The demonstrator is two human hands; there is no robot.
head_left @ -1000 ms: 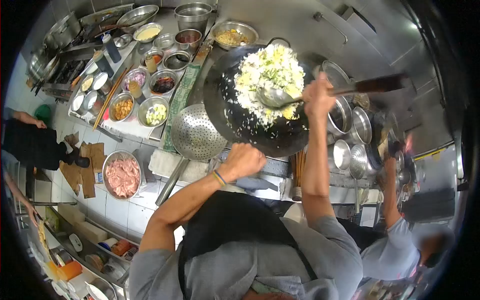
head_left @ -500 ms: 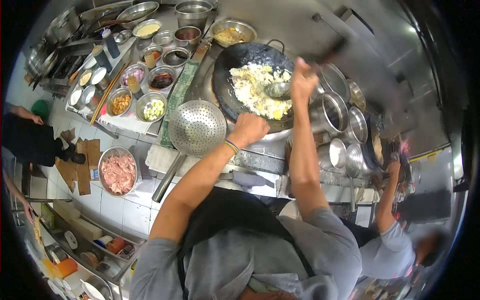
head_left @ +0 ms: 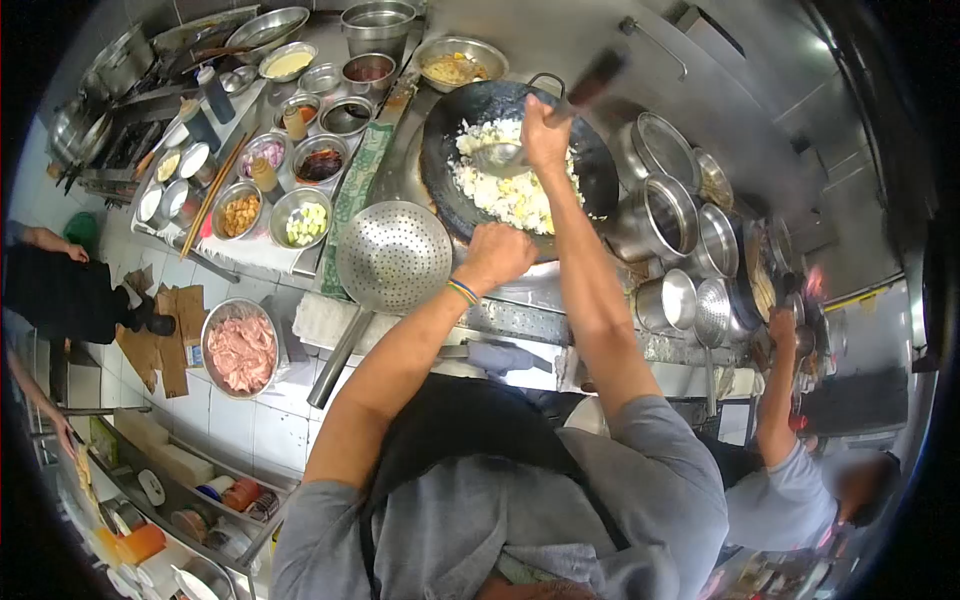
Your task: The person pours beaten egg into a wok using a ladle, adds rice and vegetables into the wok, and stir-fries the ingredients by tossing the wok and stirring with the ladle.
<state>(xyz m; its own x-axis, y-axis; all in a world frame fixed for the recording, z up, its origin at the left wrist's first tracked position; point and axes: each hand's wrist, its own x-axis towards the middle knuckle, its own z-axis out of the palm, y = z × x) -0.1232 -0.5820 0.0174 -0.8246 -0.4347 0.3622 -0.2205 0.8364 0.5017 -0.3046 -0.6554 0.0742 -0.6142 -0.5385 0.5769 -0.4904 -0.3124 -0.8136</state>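
Two closed hands: right hand [head_left: 545, 135] grips ladle [head_left: 497, 157], left hand [head_left: 500, 255] the near edge of the wok [head_left: 592, 150], where rice [head_left: 515, 200] lies loosened, judged partly mixed by its uneven colour, none seen dished out.

We're in a kitchen, clearly a commercial one; here we have a big wok [head_left: 602, 165] of rice [head_left: 515, 202], and to its right, pots [head_left: 636, 230] lined up by a steel wall [head_left: 735, 110]; across to the left, bottles [head_left: 216, 96] and bowls [head_left: 302, 246] of ingredients [head_left: 240, 214], with a stove [head_left: 120, 150] beyond; below, white floor tiles [head_left: 232, 415] and a tub [head_left: 208, 346] of raw meat [head_left: 241, 352]; and we've company, one co-worker at right [head_left: 785, 495], another at left [head_left: 55, 285].
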